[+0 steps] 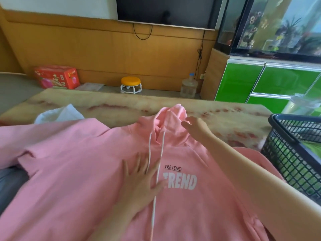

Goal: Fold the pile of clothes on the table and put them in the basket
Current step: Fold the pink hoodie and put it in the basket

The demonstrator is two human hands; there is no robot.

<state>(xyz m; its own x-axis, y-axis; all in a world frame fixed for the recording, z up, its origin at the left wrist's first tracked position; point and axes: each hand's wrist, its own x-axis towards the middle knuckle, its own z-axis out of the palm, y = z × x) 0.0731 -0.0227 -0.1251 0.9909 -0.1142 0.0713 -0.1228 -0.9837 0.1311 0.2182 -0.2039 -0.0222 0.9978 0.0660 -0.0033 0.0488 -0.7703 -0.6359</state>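
A pink hoodie (78,171) with white "TREND" lettering lies spread face up across the table (112,103), its hood pointing away from me. My left hand (142,180) rests flat on its chest, fingers spread, beside the white drawstrings (159,164). My right hand (194,126) hovers open at the right side of the hood, fingers slightly curled, holding nothing. A dark mesh basket (295,153) stands at the table's right edge with something green inside.
A white garment (59,113) lies at the table's far left, and a grey one (10,185) peeks out under the hoodie's left sleeve. Beyond the table are a red box (57,79), a yellow stool (130,85), a water jug (189,86) and a green cabinet (260,82).
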